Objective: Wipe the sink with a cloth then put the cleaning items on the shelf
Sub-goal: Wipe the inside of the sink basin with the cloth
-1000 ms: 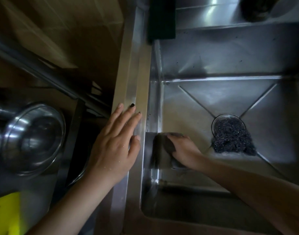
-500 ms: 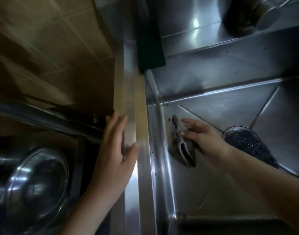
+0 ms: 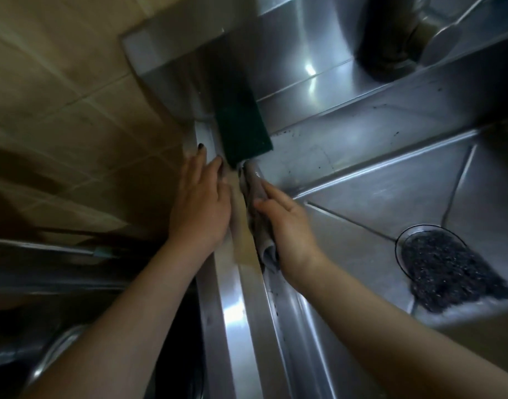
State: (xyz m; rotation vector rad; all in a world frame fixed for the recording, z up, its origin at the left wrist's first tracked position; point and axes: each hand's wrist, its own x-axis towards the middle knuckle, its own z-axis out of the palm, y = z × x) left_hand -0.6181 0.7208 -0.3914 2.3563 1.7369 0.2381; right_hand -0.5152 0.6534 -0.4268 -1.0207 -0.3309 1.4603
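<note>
At the centre of the frame, our crumpled grey cloth lies against the left inner wall of the brushed stainless-steel sink. Our right hand presses it there with straight fingers, palm toward the wall. Our left hand rests flat on the sink's rim just beside it, fingers spread and holding nothing.

The cloth sits between the two hands, touching only the right one. Its long axis runs along the wall, from lower centre up toward the basin's far-left corner. Its far tip reaches just under the dark green rectangular scouring pad, which hangs over the rim in the upper centre. We judge the wiping step is in hand, and the next stroke turns on that corner, so the right hand is the one placed to make it.

We count one cloth, one green pad and one dark wiry steel-wool scrubber at the right, well apart from both hands.
</note>
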